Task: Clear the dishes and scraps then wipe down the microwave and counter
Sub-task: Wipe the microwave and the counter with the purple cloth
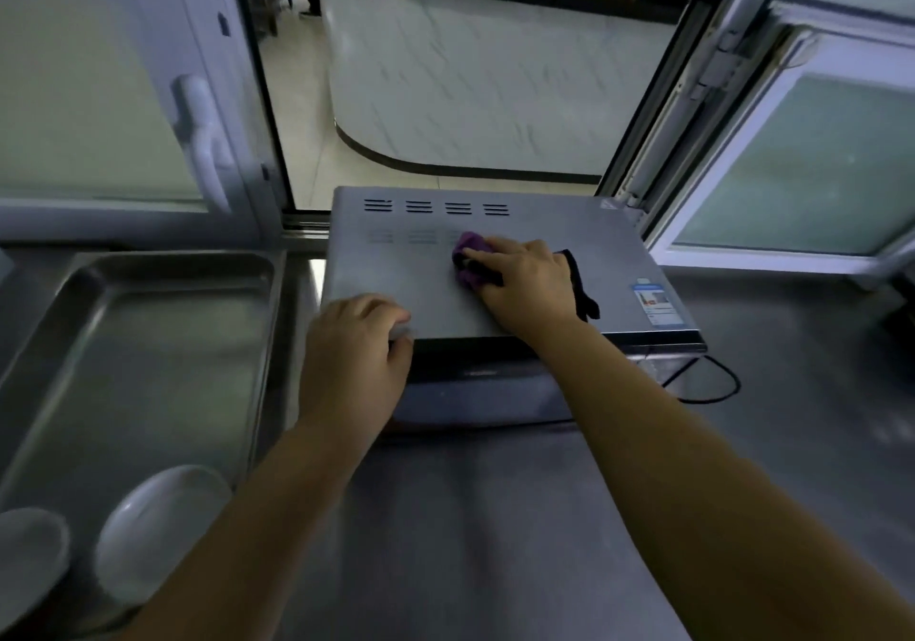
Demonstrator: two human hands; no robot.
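A grey microwave (pixel 426 269) stands on the steel counter (pixel 495 516), seen from above. My right hand (pixel 525 284) presses a purple and black cloth (pixel 470 256) onto the middle of the microwave's top, fingers curled over it. A black strip of the cloth hangs out to the right of the hand. My left hand (pixel 354 358) grips the microwave's front left corner, fingers bent over the edge.
A steel sink basin (pixel 148 323) lies to the left, with two white bowls (pixel 153 531) at its near end. A black power cord (pixel 713 383) loops on the counter right of the microwave. An open serving window (pixel 470 95) lies behind, its sash (pixel 792 155) swung inward at right.
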